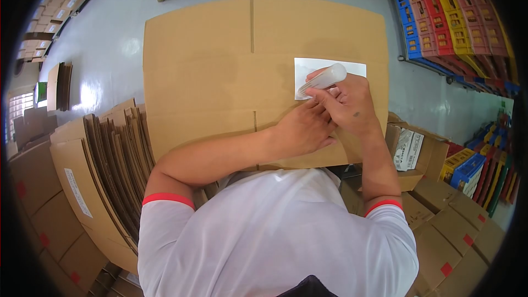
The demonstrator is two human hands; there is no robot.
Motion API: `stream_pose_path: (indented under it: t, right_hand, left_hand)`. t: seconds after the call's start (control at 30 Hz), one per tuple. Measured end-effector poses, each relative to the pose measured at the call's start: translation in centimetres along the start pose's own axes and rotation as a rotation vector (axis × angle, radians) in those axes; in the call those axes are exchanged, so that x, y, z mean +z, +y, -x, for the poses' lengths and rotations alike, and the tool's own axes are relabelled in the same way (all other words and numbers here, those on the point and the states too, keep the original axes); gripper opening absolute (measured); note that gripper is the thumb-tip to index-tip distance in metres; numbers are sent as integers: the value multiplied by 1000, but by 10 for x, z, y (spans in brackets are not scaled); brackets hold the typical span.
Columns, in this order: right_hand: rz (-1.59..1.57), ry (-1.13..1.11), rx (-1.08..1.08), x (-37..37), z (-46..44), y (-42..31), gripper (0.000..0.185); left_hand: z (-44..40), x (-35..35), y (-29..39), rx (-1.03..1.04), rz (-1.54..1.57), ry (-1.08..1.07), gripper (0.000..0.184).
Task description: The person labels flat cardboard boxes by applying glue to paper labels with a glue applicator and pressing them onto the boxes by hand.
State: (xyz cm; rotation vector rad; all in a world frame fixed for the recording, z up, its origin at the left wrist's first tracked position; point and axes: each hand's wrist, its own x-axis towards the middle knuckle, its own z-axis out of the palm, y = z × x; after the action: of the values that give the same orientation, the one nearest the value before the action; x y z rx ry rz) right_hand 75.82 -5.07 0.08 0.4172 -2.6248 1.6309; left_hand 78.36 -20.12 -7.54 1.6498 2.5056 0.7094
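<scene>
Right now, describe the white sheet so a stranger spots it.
Find the large brown cardboard. Near its right edge, partly hidden by the right hand and its whitish cylinder, lies the white sheet: flat and straight-edged, unlike the rounded cylinder.

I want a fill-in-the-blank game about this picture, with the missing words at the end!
1. The tube is held in the person's ____ hand (left or right).
2. The paper lying on the brown cardboard is coloured ____.
3. In the picture, the paper is closer to the cardboard's ____ side edge (left or right).
4. The sleeves of the shirt have bands coloured ____.

Missing words: right; white; right; red.
</scene>
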Motion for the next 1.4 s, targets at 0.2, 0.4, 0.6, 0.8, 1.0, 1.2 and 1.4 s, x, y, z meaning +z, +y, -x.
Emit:
stream_pose_path:
  t: [0.2,0.4,0.6,0.8,1.0,1.2,1.4]
  right_hand:
    - [117,12,10,0,-20,6,16]
    - [95,188,-198,7,-42,27,17]
    - [188,-38,-19,-1,-12,3,12]
    - [-47,220,176,-15,-13,3,15]
    - [-255,320,85,-19,-15,15,21]
    - [-221,340,113,-30,-15,20,23]
    - [-302,390,82,-37,-15,26,24]
  left_hand:
    - [-2,-9,1,30,-77,67,62]
    - [-4,-11,0,38,-96,103,66]
    - [-1,-9,0,11,-37,-32,66]
    - [-6,-15,2,33,-85,29,72]
    - [-8,-18,3,23,-89,27,77]
    - [-8,-19,3,16,-87,17,79]
    - [-7,-19,3,20,-80,11,79]
